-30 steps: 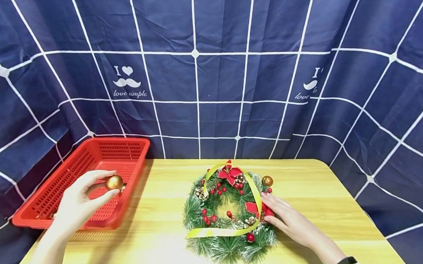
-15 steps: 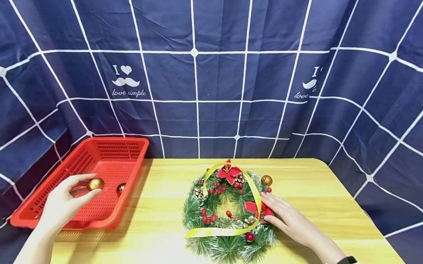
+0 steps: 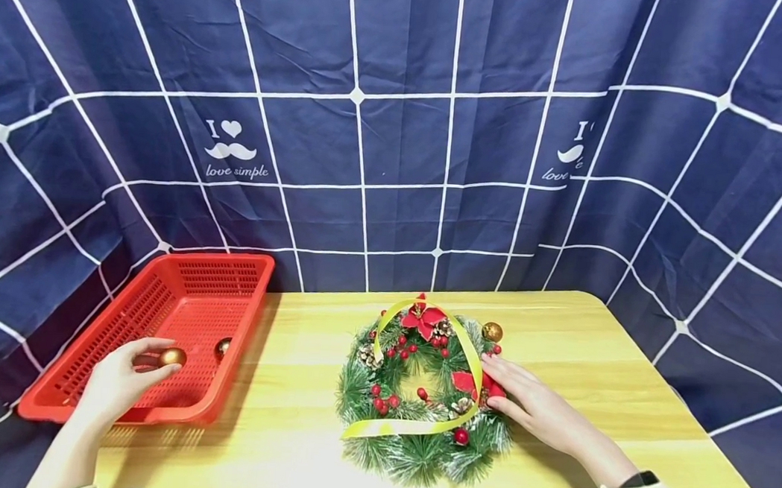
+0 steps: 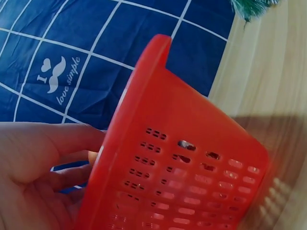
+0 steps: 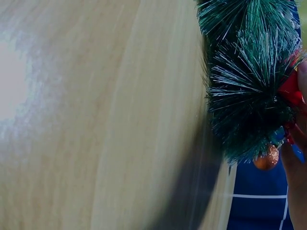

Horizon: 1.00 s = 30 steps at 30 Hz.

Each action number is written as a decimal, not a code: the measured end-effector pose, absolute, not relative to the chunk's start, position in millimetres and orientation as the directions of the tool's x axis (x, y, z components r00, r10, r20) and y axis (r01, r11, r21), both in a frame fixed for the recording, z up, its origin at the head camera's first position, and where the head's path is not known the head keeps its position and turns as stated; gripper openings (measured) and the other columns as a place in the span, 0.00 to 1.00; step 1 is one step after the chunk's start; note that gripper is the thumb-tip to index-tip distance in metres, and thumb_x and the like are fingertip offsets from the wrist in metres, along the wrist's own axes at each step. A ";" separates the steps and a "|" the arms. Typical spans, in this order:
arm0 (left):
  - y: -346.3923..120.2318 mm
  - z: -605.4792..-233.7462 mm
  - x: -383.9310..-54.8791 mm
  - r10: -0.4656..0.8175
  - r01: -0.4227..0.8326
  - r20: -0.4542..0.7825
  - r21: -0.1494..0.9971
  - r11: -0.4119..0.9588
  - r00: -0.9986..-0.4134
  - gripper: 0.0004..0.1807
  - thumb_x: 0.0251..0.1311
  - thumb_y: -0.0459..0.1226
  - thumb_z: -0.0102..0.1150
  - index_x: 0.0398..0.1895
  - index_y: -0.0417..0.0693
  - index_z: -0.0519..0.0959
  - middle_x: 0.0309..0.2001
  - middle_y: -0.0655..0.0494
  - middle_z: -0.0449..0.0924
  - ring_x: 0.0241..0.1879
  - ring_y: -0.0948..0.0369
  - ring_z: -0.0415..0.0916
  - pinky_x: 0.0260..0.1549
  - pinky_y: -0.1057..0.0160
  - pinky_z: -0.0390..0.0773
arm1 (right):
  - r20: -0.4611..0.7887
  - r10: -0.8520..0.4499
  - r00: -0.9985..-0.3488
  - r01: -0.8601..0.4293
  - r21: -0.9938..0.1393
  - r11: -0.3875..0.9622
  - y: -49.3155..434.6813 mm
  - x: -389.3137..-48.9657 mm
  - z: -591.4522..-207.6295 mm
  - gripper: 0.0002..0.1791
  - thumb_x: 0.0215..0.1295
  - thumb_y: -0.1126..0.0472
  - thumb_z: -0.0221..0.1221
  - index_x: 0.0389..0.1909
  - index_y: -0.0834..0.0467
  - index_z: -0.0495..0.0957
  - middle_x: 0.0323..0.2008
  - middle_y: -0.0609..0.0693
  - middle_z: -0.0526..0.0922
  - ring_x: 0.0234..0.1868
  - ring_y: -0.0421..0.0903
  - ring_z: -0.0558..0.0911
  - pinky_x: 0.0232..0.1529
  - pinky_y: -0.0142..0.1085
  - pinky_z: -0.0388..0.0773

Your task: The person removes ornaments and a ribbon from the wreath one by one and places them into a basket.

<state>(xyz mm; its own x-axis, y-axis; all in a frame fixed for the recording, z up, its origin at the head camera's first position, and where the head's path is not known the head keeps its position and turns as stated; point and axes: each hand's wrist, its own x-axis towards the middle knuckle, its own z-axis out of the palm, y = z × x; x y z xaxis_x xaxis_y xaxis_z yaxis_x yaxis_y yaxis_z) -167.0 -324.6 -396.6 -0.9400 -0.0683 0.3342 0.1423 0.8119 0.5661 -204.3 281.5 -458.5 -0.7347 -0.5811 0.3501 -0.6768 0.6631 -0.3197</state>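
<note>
- Held ball (image 3: 172, 357) and left hand (image 3: 110, 383) have moved leftward and lower over the past second, from the basket's right side to over its interior.
- Left fingers: thumb and forefinger pinch the held ball, which is gold. I cannot confirm contact with the basket floor.
- Basket (image 3: 172, 415): red, at the table's left. Second ball (image 3: 222, 348), largely hidden behind the held ball a second ago, now shows apart from it, near the right wall.
- Assessment: I judge the handling unfinished, as the held ball is not yet released.
- Left wrist view: the basket wall hides most of the grasp from me.
- Right hand (image 3: 542, 417): no movement noted. Fingers extended, close together, thumb apart, resting on the red flower (image 3: 465, 383). I cannot tell how firmly they press.
- Wreath (image 3: 418, 458): flat on the table (image 3: 310, 358), ribbon (image 3: 406, 428) looped over it, third ball (image 3: 492, 332) at its far right edge.
- Curtain (image 3: 403, 148): blue, white grid, behind the table.
</note>
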 end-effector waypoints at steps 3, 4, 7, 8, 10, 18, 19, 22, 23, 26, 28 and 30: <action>-326.8 -398.6 -167.9 -0.064 0.113 0.296 0.542 0.833 -0.953 0.21 0.49 0.38 0.72 0.46 0.38 0.80 0.39 0.43 0.83 0.31 0.69 0.78 0.31 0.69 0.73 | 0.346 -0.581 -0.736 -0.675 -0.318 0.666 281.7 -204.6 -458.8 0.32 0.68 0.53 0.56 0.71 0.55 0.60 0.69 0.55 0.62 0.67 0.59 0.62 0.67 0.22 0.41; -327.2 -399.1 -168.3 -0.062 0.105 0.282 0.539 0.836 -0.957 0.22 0.49 0.39 0.72 0.46 0.37 0.80 0.40 0.42 0.83 0.32 0.64 0.80 0.31 0.66 0.74 | 0.346 -0.582 -0.736 -0.676 -0.316 0.666 281.5 -204.6 -458.6 0.32 0.68 0.53 0.56 0.71 0.55 0.60 0.69 0.55 0.63 0.67 0.59 0.62 0.67 0.23 0.41; -327.3 -400.5 -168.4 -0.064 0.091 0.268 0.528 0.844 -0.961 0.23 0.50 0.39 0.71 0.47 0.36 0.79 0.42 0.39 0.82 0.36 0.50 0.81 0.32 0.58 0.75 | 0.343 -0.580 -0.739 -0.672 -0.320 0.668 281.6 -204.6 -458.7 0.32 0.68 0.53 0.56 0.71 0.55 0.60 0.69 0.55 0.62 0.68 0.58 0.62 0.67 0.23 0.41; -327.4 -400.8 -168.6 -0.064 0.091 0.269 0.524 0.847 -0.961 0.22 0.50 0.39 0.71 0.47 0.36 0.79 0.43 0.38 0.81 0.38 0.46 0.81 0.33 0.57 0.75 | 0.343 -0.578 -0.740 -0.671 -0.320 0.669 281.6 -204.5 -458.8 0.32 0.68 0.53 0.56 0.71 0.55 0.60 0.69 0.55 0.62 0.68 0.58 0.62 0.67 0.23 0.41; -327.0 -401.5 -168.7 -0.064 0.094 0.278 0.517 0.851 -0.958 0.22 0.50 0.38 0.71 0.47 0.36 0.79 0.43 0.37 0.81 0.39 0.43 0.80 0.32 0.56 0.75 | 0.346 -0.576 -0.740 -0.671 -0.321 0.669 281.6 -204.3 -458.5 0.32 0.68 0.53 0.57 0.71 0.54 0.60 0.69 0.54 0.62 0.67 0.58 0.62 0.67 0.23 0.41; -322.2 -399.6 -169.8 -0.056 0.125 0.319 0.518 0.846 -0.946 0.21 0.50 0.38 0.71 0.47 0.38 0.79 0.42 0.39 0.81 0.38 0.44 0.80 0.33 0.54 0.75 | 0.356 -0.566 -0.743 -0.668 -0.346 0.659 280.8 -203.7 -458.9 0.32 0.67 0.54 0.57 0.71 0.53 0.61 0.69 0.53 0.63 0.68 0.58 0.62 0.67 0.21 0.41; -321.8 -398.9 -170.2 -0.053 0.129 0.319 0.521 0.844 -0.946 0.22 0.50 0.38 0.71 0.47 0.38 0.79 0.42 0.39 0.81 0.38 0.44 0.80 0.34 0.53 0.75 | 0.356 -0.567 -0.743 -0.668 -0.349 0.657 280.8 -203.7 -458.9 0.32 0.67 0.55 0.57 0.71 0.53 0.61 0.69 0.54 0.63 0.68 0.58 0.62 0.67 0.21 0.41; -319.3 -396.9 -169.5 -0.058 0.125 0.317 0.528 0.840 -0.947 0.22 0.50 0.38 0.71 0.48 0.38 0.79 0.42 0.39 0.81 0.38 0.44 0.81 0.33 0.57 0.76 | 0.358 -0.568 -0.741 -0.670 -0.347 0.656 280.8 -203.7 -459.2 0.32 0.67 0.55 0.57 0.71 0.53 0.61 0.69 0.54 0.63 0.68 0.58 0.62 0.67 0.21 0.41; -318.2 -395.7 -169.7 -0.057 0.130 0.320 0.533 0.836 -0.946 0.22 0.50 0.38 0.71 0.47 0.38 0.79 0.42 0.39 0.82 0.37 0.47 0.81 0.33 0.59 0.76 | 0.358 -0.569 -0.740 -0.672 -0.345 0.655 280.8 -203.7 -459.2 0.32 0.67 0.55 0.57 0.71 0.53 0.61 0.69 0.54 0.63 0.67 0.58 0.62 0.67 0.21 0.41; -313.9 -390.1 -171.7 -0.049 0.145 0.329 0.538 0.831 -0.943 0.21 0.51 0.38 0.71 0.48 0.39 0.79 0.43 0.41 0.82 0.37 0.52 0.81 0.33 0.68 0.75 | 0.356 -0.569 -0.742 -0.670 -0.347 0.657 281.0 -204.0 -459.9 0.32 0.67 0.54 0.57 0.71 0.53 0.61 0.69 0.54 0.63 0.68 0.58 0.62 0.67 0.21 0.41; -309.6 -383.3 -174.9 -0.035 0.166 0.343 0.538 0.826 -0.939 0.21 0.51 0.39 0.71 0.48 0.41 0.80 0.43 0.42 0.82 0.37 0.53 0.81 0.33 0.73 0.73 | 0.352 -0.566 -0.745 -0.666 -0.351 0.658 281.1 -204.2 -460.2 0.32 0.68 0.54 0.57 0.71 0.53 0.61 0.69 0.53 0.63 0.68 0.58 0.62 0.67 0.21 0.41; -303.4 -373.5 -179.6 -0.015 0.193 0.350 0.550 0.813 -0.937 0.21 0.52 0.40 0.70 0.49 0.41 0.79 0.45 0.42 0.81 0.39 0.51 0.80 0.34 0.74 0.73 | 0.350 -0.565 -0.747 -0.664 -0.352 0.660 281.1 -204.3 -460.2 0.32 0.68 0.54 0.57 0.71 0.53 0.61 0.69 0.53 0.62 0.68 0.58 0.62 0.67 0.22 0.41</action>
<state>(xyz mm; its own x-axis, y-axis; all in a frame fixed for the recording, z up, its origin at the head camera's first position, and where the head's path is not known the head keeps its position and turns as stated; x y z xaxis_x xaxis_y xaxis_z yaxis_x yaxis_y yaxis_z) -179.6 -303.4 -373.5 -0.9367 -0.0149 0.3498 0.1925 0.8126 0.5501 -204.3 281.1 -460.2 -0.7472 -0.5649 0.3502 -0.6638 0.6597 -0.3522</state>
